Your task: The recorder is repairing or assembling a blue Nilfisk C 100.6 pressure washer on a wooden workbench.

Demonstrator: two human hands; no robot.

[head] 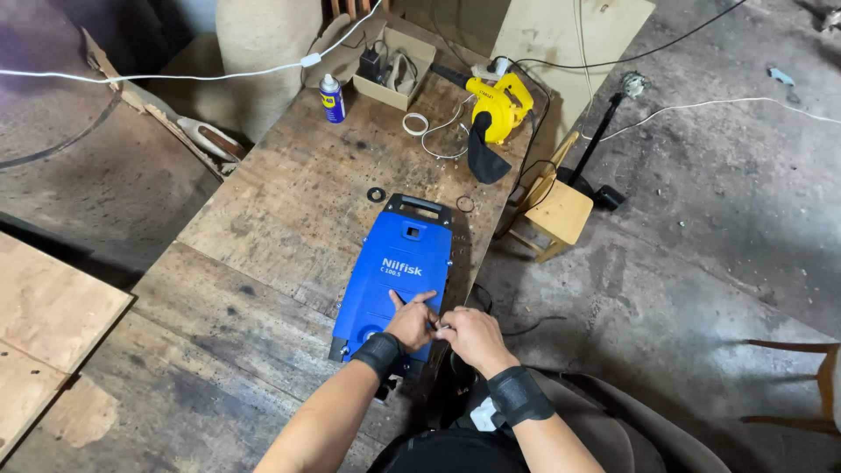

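A blue machine housing (399, 267) with a black handle at its far end lies flat on the wooden workbench (263, 263). My left hand (412, 321) rests on its near end, fingers spread on the blue cover. My right hand (470, 337) is just beside it at the housing's right edge, fingers curled and touching the left hand's fingertips. Whether a small part is pinched between them is not visible. Both wrists wear black bands.
At the bench's far end stand a blue spray can (331, 97), an open cardboard box (392, 67), a yellow electric blower (495, 109), a roll of tape (415, 123) and two black rings (377, 194). A small wooden stool (556, 210) stands on the concrete floor to the right.
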